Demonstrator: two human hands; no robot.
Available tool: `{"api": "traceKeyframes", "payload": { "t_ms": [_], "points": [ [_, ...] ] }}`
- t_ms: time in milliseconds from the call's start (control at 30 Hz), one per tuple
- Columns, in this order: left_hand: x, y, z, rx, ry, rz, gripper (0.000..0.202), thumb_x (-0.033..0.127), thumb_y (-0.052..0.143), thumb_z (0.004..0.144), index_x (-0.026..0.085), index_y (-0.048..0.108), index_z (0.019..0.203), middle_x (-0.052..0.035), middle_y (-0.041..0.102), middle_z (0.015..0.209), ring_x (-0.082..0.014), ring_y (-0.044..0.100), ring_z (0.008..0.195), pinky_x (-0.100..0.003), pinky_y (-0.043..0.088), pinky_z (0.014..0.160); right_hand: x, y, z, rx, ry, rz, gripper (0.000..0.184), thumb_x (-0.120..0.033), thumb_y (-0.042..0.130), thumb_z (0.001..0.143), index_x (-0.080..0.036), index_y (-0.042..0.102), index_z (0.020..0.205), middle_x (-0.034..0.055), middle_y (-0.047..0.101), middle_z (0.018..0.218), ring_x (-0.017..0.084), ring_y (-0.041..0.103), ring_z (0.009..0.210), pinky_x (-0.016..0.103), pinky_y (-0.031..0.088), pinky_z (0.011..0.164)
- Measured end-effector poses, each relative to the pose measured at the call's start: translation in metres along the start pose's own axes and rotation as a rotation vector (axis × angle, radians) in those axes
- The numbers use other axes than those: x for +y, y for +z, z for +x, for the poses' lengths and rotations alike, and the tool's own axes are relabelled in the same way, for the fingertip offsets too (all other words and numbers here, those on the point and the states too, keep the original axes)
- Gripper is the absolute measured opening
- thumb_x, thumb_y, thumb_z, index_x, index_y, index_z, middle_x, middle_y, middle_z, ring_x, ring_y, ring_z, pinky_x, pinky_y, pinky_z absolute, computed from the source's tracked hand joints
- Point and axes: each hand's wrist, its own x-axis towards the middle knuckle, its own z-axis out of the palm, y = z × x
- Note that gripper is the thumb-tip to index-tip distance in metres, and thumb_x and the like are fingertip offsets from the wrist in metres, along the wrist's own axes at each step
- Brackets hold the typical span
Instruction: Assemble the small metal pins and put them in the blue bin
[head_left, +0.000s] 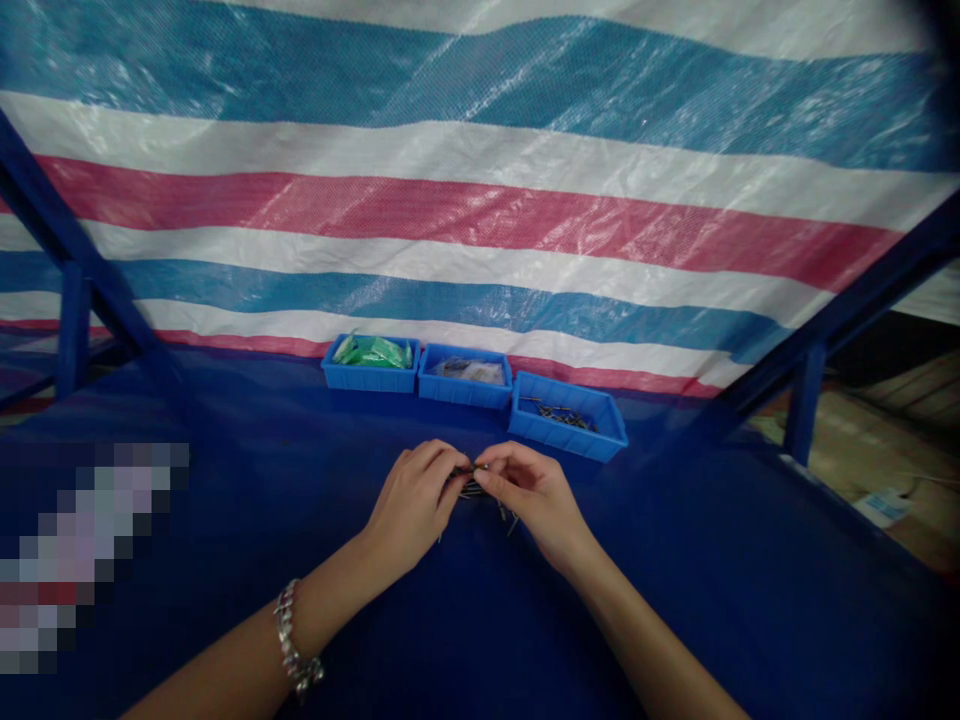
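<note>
My left hand [420,492] and my right hand [537,497] meet above the middle of the blue table, fingertips almost touching. Both are closed in a pinch on small, thin, dark metal pieces; their exact kind is too small to make out. Below the fingertips lies a small heap of thin metal pieces [471,490], partly hidden by the hands, with a few sticking out under my right hand. Past my right hand, a blue bin [570,436] holds more thin, dark metal pieces.
Two more blue bins stand at the back: one [371,378] with green packets, the other [465,391] with clear plastic bags. Behind them hangs a striped tarp [465,200]. Blue frame posts [71,330] rise at both sides. A pixelated patch covers the left edge.
</note>
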Motion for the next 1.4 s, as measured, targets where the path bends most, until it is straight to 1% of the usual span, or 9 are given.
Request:
{"api": "traceKeyframes", "payload": {
  "t_ms": [233, 333, 467, 667, 900, 1133, 1200, 1267, 1400],
  "points": [
    [-0.0012, -0.0003, -0.0004, -0.036, 0.001, 0.023, 0.008, 0.013, 0.047, 0.081, 0.016, 0.053, 0.086, -0.0025, 0.054, 0.086, -0.0143, 0.051, 0.079, -0.028, 0.040, 0.068, -0.0014, 0.0015, -0.0005, -0.014, -0.017, -0.048, 0.016, -0.031, 0.066, 0.068, -0.019, 0.062, 0.078, -0.0034, 0.048, 0.056, 0.010, 0.041, 0.052, 0.024, 0.030, 0.051],
    [-0.0011, -0.0002, -0.0006, -0.022, -0.001, 0.015, 0.009, 0.015, 0.046, 0.083, 0.016, 0.053, 0.088, -0.0026, 0.054, 0.088, -0.0138, 0.051, 0.079, -0.028, 0.040, 0.068, -0.0019, -0.0001, 0.0001, 0.003, -0.017, -0.043, 0.015, -0.030, 0.066, 0.068, -0.019, 0.062, 0.077, -0.0034, 0.048, 0.056, 0.009, 0.041, 0.052, 0.023, 0.031, 0.051],
    [0.0005, -0.0016, 0.0001, 0.012, -0.016, 0.037, 0.011, 0.017, 0.044, 0.084, 0.017, 0.054, 0.088, -0.0031, 0.053, 0.088, -0.0136, 0.051, 0.080, -0.027, 0.040, 0.069, -0.0019, -0.0024, 0.0012, 0.053, 0.034, -0.010, 0.019, -0.033, 0.067, 0.065, -0.018, 0.061, 0.075, -0.0034, 0.048, 0.055, 0.009, 0.041, 0.051, 0.022, 0.030, 0.048],
    [0.0014, -0.0037, 0.0013, 0.040, -0.026, 0.055, 0.010, 0.017, 0.044, 0.084, 0.016, 0.053, 0.087, -0.0028, 0.052, 0.089, -0.0132, 0.052, 0.075, -0.029, 0.039, 0.068, -0.0023, -0.0019, 0.0013, 0.065, 0.124, 0.032, 0.022, -0.034, 0.069, 0.063, -0.017, 0.061, 0.075, -0.0041, 0.046, 0.052, 0.007, 0.036, 0.046, 0.020, 0.024, 0.042],
    [0.0018, -0.0031, 0.0010, 0.055, -0.017, 0.075, 0.010, 0.018, 0.044, 0.084, 0.016, 0.053, 0.087, -0.0028, 0.052, 0.088, -0.0133, 0.052, 0.076, -0.029, 0.038, 0.069, -0.0024, -0.0017, 0.0012, 0.083, 0.155, 0.031, 0.023, -0.036, 0.069, 0.062, -0.017, 0.062, 0.074, -0.0039, 0.045, 0.052, 0.006, 0.033, 0.044, 0.019, 0.019, 0.039],
    [0.0035, -0.0044, 0.0011, 0.047, -0.024, 0.077, 0.010, 0.019, 0.044, 0.084, 0.016, 0.053, 0.087, -0.0029, 0.052, 0.088, -0.0139, 0.052, 0.077, -0.029, 0.038, 0.068, -0.0032, -0.0010, 0.0009, 0.091, 0.166, -0.010, 0.025, -0.041, 0.065, 0.065, -0.016, 0.060, 0.070, -0.0032, 0.047, 0.054, 0.006, 0.033, 0.044, 0.020, 0.021, 0.040],
    [0.0037, -0.0046, 0.0013, 0.043, -0.026, 0.077, 0.010, 0.019, 0.044, 0.084, 0.016, 0.053, 0.087, -0.0030, 0.052, 0.088, -0.0141, 0.052, 0.078, -0.029, 0.038, 0.068, -0.0028, -0.0007, 0.0014, 0.093, 0.143, -0.040, 0.025, -0.041, 0.064, 0.066, -0.017, 0.059, 0.069, -0.0033, 0.047, 0.053, 0.007, 0.035, 0.045, 0.021, 0.024, 0.042],
    [0.0035, -0.0048, 0.0013, 0.040, -0.030, 0.074, 0.011, 0.019, 0.043, 0.085, 0.016, 0.053, 0.087, -0.0030, 0.052, 0.088, -0.0145, 0.051, 0.079, -0.029, 0.038, 0.069, -0.0016, -0.0009, 0.0019, 0.088, 0.086, -0.089, 0.022, -0.039, 0.062, 0.068, -0.017, 0.059, 0.069, -0.0031, 0.047, 0.053, 0.008, 0.038, 0.048, 0.022, 0.027, 0.045],
    [0.0021, -0.0046, 0.0007, 0.040, -0.042, 0.062, 0.010, 0.020, 0.043, 0.085, 0.017, 0.053, 0.087, -0.0028, 0.052, 0.089, -0.0151, 0.051, 0.081, -0.030, 0.037, 0.070, 0.0006, -0.0016, 0.0016, 0.072, 0.005, -0.169, 0.017, -0.034, 0.060, 0.072, -0.017, 0.059, 0.073, -0.0030, 0.046, 0.055, 0.009, 0.040, 0.050, 0.022, 0.029, 0.047]
  ]
}}
